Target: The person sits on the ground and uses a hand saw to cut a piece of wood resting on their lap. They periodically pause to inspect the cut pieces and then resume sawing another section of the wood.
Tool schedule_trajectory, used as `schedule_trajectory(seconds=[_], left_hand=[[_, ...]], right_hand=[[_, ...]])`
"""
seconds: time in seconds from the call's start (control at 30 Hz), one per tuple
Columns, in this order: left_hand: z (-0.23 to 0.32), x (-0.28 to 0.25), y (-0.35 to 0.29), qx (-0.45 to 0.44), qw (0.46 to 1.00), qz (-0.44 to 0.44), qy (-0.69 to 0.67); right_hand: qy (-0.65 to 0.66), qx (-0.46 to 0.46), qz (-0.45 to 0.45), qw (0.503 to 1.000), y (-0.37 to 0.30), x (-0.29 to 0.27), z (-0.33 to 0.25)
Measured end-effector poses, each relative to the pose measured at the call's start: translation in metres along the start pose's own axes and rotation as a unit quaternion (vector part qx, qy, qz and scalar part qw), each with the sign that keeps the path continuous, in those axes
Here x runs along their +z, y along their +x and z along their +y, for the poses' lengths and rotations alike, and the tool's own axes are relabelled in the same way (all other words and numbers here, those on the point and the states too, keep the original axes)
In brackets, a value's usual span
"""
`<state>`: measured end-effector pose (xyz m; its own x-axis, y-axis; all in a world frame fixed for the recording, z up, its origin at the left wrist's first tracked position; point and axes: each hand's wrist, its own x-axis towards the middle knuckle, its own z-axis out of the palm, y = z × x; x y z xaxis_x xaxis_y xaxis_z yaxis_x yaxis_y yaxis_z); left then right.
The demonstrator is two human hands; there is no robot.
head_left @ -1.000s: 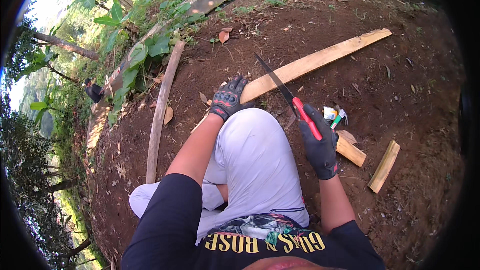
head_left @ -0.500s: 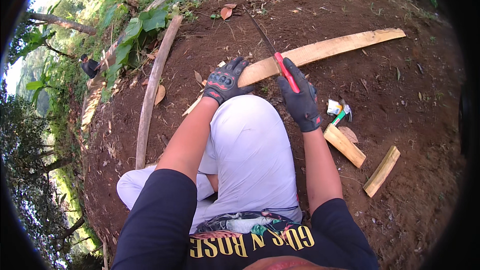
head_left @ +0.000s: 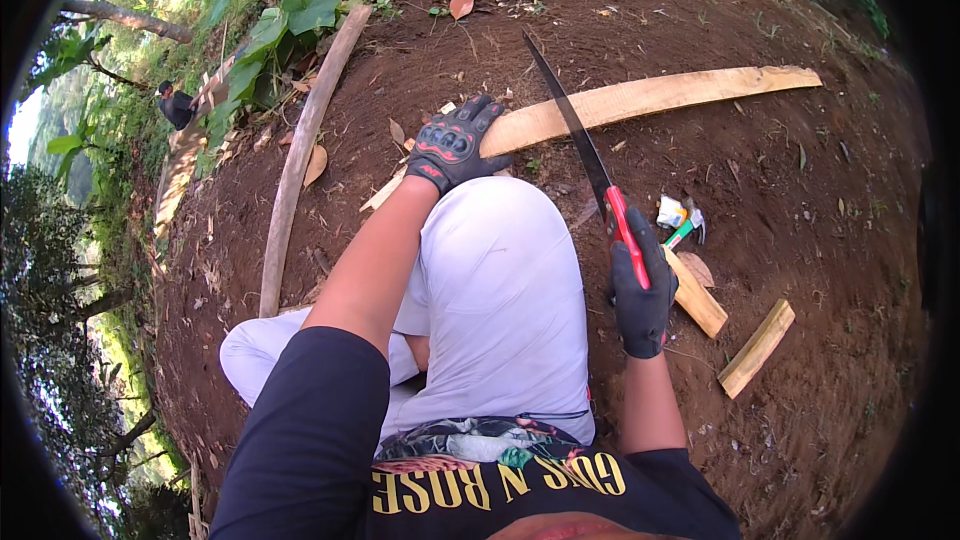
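A long pale wooden plank (head_left: pixel 690 92) lies across the dirt ahead of my bent knee. My left hand (head_left: pixel 452 145), in a black glove with red trim, presses on the plank's left end, its thumb along the near edge. In my gloved right hand (head_left: pixel 642 285) is a handsaw (head_left: pixel 580 132) with a red handle, the fingers wrapped round the grip. Its dark blade slants up and left across the plank, the tip beyond the far edge. Whether the teeth touch the wood, I cannot tell.
Right of my right hand lie a green-handled hammer (head_left: pixel 686 230), a white-and-yellow packet (head_left: pixel 671 211) and two short wood offcuts, one nearer (head_left: pixel 757 348). A long weathered pole (head_left: pixel 312 155) lies to the left. Farther left, a person (head_left: pixel 177 106) in dark clothes is near green plants.
My right hand has drawn the saw back toward me and to the right, so the blade now crosses the plank. My left hand stays on the plank's end.
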<state>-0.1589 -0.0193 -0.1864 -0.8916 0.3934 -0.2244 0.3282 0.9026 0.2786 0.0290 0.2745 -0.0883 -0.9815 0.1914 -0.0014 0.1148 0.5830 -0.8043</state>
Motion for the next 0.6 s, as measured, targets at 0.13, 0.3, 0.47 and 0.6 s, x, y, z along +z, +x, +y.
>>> schedule_trajectory(seconds=[0.13, 0.3, 0.47, 0.6], left_hand=[[-0.003, 0.000, 0.001, 0.002, 1.000, 0.003, -0.017], [-0.004, 0.003, 0.001, 0.003, 1.000, 0.013, -0.021], [-0.005, 0.002, 0.003, 0.011, 0.999, 0.014, -0.032], [-0.007, 0.008, 0.006, 0.026, 0.999, 0.032, -0.031]], right_hand=[[0.082, 0.002, 0.001, 0.997, 0.061, 0.047, 0.024], [0.151, 0.088, -0.006, 0.985, 0.101, 0.080, 0.015], [0.078, -0.066, 0.055, 0.993, 0.101, 0.100, 0.047], [0.099, -0.088, 0.081, 0.988, 0.100, 0.104, 0.053]])
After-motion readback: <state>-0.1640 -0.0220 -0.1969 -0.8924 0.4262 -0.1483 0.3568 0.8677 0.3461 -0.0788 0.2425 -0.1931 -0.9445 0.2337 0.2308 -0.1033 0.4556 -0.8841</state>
